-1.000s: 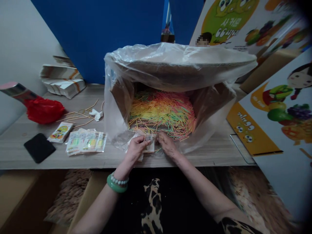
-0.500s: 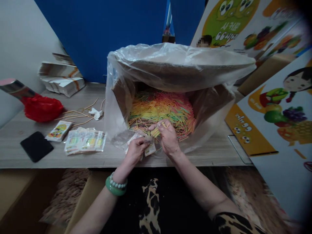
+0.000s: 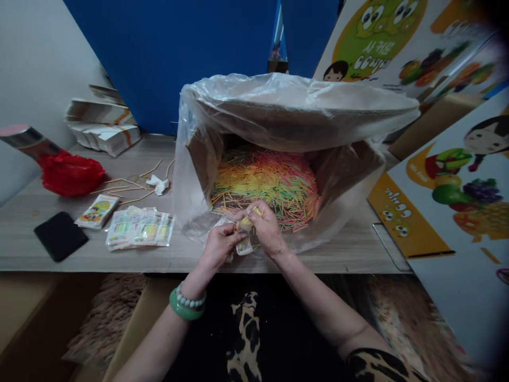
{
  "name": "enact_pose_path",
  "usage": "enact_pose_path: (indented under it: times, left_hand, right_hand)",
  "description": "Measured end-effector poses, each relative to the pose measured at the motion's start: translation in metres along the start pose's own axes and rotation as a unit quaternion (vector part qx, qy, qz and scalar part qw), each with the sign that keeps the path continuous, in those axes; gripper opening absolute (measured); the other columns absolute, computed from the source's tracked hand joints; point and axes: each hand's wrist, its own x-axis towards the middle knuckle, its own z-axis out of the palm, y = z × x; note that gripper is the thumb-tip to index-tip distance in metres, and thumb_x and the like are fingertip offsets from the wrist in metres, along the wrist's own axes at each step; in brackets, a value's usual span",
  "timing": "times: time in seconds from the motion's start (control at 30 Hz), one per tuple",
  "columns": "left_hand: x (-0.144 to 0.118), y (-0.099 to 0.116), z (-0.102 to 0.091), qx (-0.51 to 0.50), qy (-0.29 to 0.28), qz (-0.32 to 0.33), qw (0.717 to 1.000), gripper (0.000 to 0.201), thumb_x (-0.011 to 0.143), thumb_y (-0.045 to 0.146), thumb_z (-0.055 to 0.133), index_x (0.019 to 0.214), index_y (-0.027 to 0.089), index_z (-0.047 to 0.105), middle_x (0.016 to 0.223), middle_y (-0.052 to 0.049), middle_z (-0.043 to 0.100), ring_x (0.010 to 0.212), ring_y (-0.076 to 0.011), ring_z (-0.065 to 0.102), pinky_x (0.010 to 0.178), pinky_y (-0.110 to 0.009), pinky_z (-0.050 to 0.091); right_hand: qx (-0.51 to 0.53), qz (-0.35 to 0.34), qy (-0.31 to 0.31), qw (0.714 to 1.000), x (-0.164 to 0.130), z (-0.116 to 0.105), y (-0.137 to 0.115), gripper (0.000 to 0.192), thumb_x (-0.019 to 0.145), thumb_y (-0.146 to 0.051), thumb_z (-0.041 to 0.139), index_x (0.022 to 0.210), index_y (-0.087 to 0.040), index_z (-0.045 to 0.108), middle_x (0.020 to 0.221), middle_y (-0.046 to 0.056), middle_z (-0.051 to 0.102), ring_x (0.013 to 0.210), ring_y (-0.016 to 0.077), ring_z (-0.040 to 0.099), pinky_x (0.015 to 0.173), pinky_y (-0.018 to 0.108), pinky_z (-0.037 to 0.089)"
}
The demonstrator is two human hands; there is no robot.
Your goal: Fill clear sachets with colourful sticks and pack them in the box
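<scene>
Small packet (image 3: 244, 246) pinched in left hand (image 3: 218, 245), right hand (image 3: 265, 229) touching (gripping sticks (image 3: 247, 222))

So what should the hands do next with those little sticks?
Probably slide the pinch of sticks down into the small packet. The right hand holds a few yellow ones just above the packet, which the left hand grips in front of the box of coloured sticks. Filled packets lie to the left.

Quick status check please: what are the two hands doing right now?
Left hand holds small packet. Right hand pinches yellow sticks at its mouth. Lined box of coloured sticks directly behind.
</scene>
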Motion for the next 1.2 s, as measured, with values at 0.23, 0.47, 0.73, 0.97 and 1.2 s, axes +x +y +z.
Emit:
enact_pose_path:
  times: [0.23, 0.47, 0.73, 0.97, 1.2]
  left_hand:
    - [0.000, 0.000, 0.001, -0.035, -0.039, 0.066, 0.996, 0.036, 0.071, 0.048, 0.074, 0.063, 0.013, 0.066, 0.060, 0.002, 0.053, 0.059, -0.0099, 0.044, 0.055, -0.023, 0.034]
    - [0.009, -0.016, 0.002, -0.214, -0.036, 0.020, 0.976, 0.031, 0.072, 0.044, 0.078, 0.076, 0.014, 0.070, 0.074, -0.001, 0.062, 0.073, -0.0138, 0.053, 0.073, -0.028, 0.043]
    - [0.002, -0.013, -0.003, -0.219, -0.004, 0.052, 0.974, 0.029, 0.076, 0.042, 0.076, 0.084, 0.014, 0.072, 0.081, -0.003, 0.066, 0.078, -0.0145, 0.055, 0.075, -0.027, 0.044]
    - [-0.003, -0.008, 0.004, -0.207, 0.055, 0.089, 0.973, 0.029, 0.075, 0.043, 0.074, 0.076, 0.014, 0.070, 0.072, -0.001, 0.063, 0.069, -0.0126, 0.053, 0.067, -0.026, 0.044]
    - [-0.011, -0.001, -0.065, -0.126, 0.217, 0.078, 0.965, 0.016, 0.068, 0.030, 0.075, 0.075, 0.015, 0.073, 0.074, -0.002, 0.067, 0.069, -0.0155, 0.058, 0.067, -0.028, 0.048]
  right_hand:
    - [-0.090, 0.047, -0.112, 0.988, 0.000, -0.015, 0.004, 0.023, 0.083, -0.043, 0.060, 0.081, -0.021, 0.059, 0.117, 0.005, 0.069, 0.116, 0.0220, 0.060, 0.100, 0.037, 0.044]
    - [-0.103, 0.027, -0.086, 0.991, 0.005, -0.028, 0.000, 0.051, 0.088, -0.063, 0.053, 0.120, -0.025, 0.064, 0.131, 0.007, 0.065, 0.125, 0.0229, 0.057, 0.112, 0.042, 0.038]
    - [-0.370, 0.034, 0.060, 0.926, 0.007, -0.073, 0.009, 0.036, 0.074, -0.032, 0.062, 0.108, -0.021, 0.068, 0.119, 0.010, 0.069, 0.118, 0.0278, 0.059, 0.107, 0.047, 0.040]
    - [-0.265, 0.069, -0.098, 0.957, -0.011, -0.017, 0.029, 0.021, 0.075, -0.031, 0.058, 0.088, -0.018, 0.069, 0.092, 0.005, 0.072, 0.089, 0.0222, 0.064, 0.086, 0.036, 0.048]
    - [-0.436, 0.070, -0.144, 0.885, -0.014, -0.001, 0.028, 0.016, 0.085, -0.026, 0.050, 0.079, -0.019, 0.063, 0.082, 0.002, 0.067, 0.081, 0.0180, 0.060, 0.074, 0.028, 0.042]
